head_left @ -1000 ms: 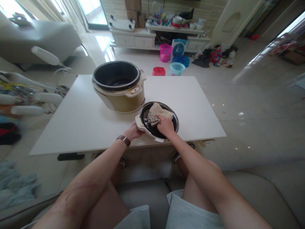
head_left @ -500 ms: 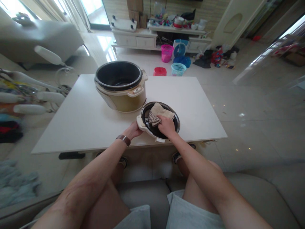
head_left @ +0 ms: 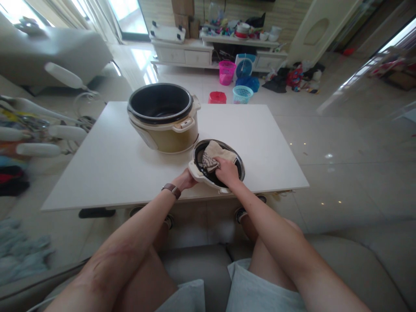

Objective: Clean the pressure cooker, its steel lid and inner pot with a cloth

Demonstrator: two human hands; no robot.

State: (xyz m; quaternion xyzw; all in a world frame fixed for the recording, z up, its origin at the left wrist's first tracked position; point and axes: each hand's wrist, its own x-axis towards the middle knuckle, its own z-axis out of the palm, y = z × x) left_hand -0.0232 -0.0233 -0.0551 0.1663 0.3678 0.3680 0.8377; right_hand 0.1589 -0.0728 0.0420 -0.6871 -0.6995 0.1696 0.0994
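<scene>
At the near edge of the white table, my left hand (head_left: 186, 179) grips the pressure cooker lid (head_left: 199, 173) by its pale left side, with some fingers hidden beneath it. The lid is tilted, its dark inner face toward me. My right hand (head_left: 226, 171) is closed on a beige cloth (head_left: 218, 151) with a brown pattern and presses it against the inside of the lid. Behind and to the left stands the lidless cooker body (head_left: 172, 138), gold and cream, with a dark inner pot (head_left: 159, 104) in it.
The white table (head_left: 250, 134) spans the middle of the view. Beyond it on the floor are a red stool or tub (head_left: 217, 97), a light blue basket (head_left: 242, 94) and a pink basket (head_left: 226, 73). A white cabinet (head_left: 182, 56) stands at the back.
My left hand and the lid's left side have turned slightly to the right and downward, so the lid's handle sits lower. The cloth stays pressed inside the lid.
</scene>
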